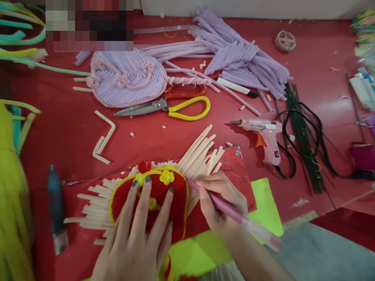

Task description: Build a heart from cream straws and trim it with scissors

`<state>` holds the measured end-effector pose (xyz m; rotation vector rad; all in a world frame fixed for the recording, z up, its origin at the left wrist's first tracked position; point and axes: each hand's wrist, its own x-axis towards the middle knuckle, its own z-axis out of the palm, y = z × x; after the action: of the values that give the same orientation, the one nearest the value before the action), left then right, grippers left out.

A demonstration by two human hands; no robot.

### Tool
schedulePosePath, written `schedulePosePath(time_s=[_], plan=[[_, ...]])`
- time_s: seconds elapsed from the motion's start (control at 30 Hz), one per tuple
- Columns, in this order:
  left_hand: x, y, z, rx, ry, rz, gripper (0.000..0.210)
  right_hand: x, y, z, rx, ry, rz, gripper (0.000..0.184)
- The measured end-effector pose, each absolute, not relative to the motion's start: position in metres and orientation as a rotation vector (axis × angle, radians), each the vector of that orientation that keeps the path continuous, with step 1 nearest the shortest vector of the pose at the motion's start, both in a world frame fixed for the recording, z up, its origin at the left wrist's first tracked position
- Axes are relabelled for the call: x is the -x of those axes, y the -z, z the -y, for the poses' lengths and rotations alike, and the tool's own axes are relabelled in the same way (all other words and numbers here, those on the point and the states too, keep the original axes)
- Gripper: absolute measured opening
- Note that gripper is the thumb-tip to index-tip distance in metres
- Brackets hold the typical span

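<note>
My left hand (140,230) lies flat with fingers spread on a red fan-shaped piece (175,199) that has a yellow edge and small yellow flowers. Beneath that piece, cream-coloured fuzzy stems (93,207) stick out to the left and at the upper right. A pink pen (225,207) is gripped in my right hand (224,203), its tip at the red piece's right edge, over the cream stems. Whether the tip touches them I cannot tell. A red sheet (234,168) and a lime-green sheet (199,253) lie below.
Yellow-handled scissors (187,108) lie beyond my hands, below a finished lilac fan (129,78). A pink glue gun (263,132) with its black cord rests at the right. Lilac stems (240,54) are piled at the back; a dark bottle (56,210) is at the left.
</note>
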<state>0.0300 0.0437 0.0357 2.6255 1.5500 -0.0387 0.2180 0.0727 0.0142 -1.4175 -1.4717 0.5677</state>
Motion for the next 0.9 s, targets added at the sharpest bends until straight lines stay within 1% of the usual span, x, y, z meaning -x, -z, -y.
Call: schedulePosePath(time_s=[0.23,0.37,0.53,0.73,0.9], plan=[[-0.029,-0.035,-0.045,-2.646,0.054,-1.528,0.071,-0.217,-0.011,-0.066,1.403,-0.522,1.479,0.026],[-0.025,-0.032,-0.048,-2.747,-0.018,-1.465,0.066,-0.216,-0.010,-0.063,1.397,-0.444,1.479,0.026],[-0.021,-0.029,-0.050,-2.795,-0.024,-1.402,0.064,-0.216,-0.010,-0.058,1.383,-0.491,1.486,0.025],[-0.027,-0.031,-0.050,-2.777,-0.062,-1.448,0.060,-0.214,-0.009,-0.050,1.393,-0.369,1.509,0.026],[-0.032,-0.036,-0.048,-2.715,-0.043,-1.479,0.052,-0.211,-0.009,-0.043,1.410,-0.300,1.600,0.024]])
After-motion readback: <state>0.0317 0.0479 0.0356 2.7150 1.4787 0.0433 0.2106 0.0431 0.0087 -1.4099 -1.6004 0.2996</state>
